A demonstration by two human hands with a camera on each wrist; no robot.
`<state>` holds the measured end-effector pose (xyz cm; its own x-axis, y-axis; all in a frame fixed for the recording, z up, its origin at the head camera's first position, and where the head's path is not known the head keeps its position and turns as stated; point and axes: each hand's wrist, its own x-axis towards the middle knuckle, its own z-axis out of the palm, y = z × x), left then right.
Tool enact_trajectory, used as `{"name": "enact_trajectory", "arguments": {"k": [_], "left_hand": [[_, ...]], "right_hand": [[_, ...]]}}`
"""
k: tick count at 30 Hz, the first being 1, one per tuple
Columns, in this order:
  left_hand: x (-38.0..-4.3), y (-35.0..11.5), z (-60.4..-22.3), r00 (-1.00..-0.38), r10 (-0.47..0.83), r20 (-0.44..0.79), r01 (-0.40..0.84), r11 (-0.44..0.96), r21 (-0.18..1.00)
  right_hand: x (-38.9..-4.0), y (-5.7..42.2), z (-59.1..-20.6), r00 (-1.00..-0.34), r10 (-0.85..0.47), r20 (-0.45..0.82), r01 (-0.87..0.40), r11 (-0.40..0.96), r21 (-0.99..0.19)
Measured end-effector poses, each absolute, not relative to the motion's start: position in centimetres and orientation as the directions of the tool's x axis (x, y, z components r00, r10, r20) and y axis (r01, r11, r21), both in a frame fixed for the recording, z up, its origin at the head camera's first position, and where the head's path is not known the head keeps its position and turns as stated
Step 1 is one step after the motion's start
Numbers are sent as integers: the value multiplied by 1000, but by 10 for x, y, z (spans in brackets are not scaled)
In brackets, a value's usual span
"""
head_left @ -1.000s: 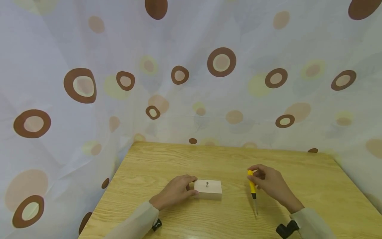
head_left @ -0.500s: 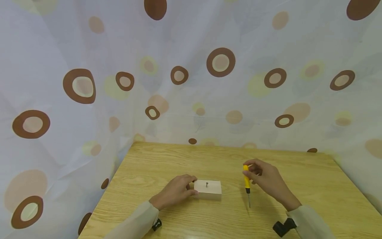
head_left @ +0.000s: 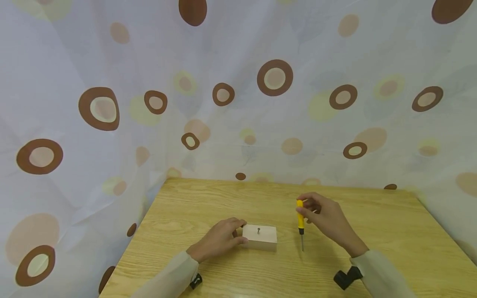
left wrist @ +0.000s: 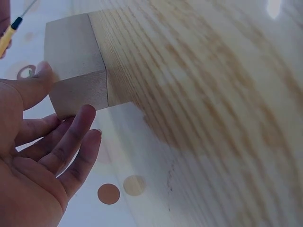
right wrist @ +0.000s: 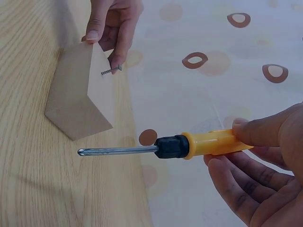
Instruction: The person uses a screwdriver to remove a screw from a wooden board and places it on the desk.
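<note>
A pale wooden block (head_left: 266, 236) lies on the table, with a screw (head_left: 258, 231) standing up out of its top face. My left hand (head_left: 220, 240) grips the block's left end between thumb and fingers, as the left wrist view also shows at the block (left wrist: 75, 52). To the right of the block, my right hand (head_left: 324, 217) pinches the yellow handle of a screwdriver (head_left: 300, 215) between thumb and fingers. The screwdriver points tip down, apart from the block. In the right wrist view its shaft (right wrist: 118, 151) is bare metal below a black collar, and the screw (right wrist: 111, 70) leans slightly.
The wood-grain table (head_left: 208, 198) reaches back to a white curtain (head_left: 238, 124) with brown and yellow dots, which also hangs along both sides. A black wrist camera (head_left: 347, 277) is strapped at the right sleeve, another (head_left: 196, 281) at the left.
My right hand has moved left and slightly away from me with the screwdriver, bringing it closer to the block and more upright. The left hand and the block have stayed put.
</note>
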<state>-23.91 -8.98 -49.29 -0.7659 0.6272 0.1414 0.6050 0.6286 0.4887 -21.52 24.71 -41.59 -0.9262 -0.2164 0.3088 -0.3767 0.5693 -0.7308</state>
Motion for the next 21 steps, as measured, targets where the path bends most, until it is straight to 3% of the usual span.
{"name": "enact_trajectory", "arguments": {"k": [21], "left_hand": [[-235, -89, -493, -762, 628, 158, 620, 637, 458]], "right_hand": [[-224, 216, -401, -895, -207, 395, -443, 511, -737]]}}
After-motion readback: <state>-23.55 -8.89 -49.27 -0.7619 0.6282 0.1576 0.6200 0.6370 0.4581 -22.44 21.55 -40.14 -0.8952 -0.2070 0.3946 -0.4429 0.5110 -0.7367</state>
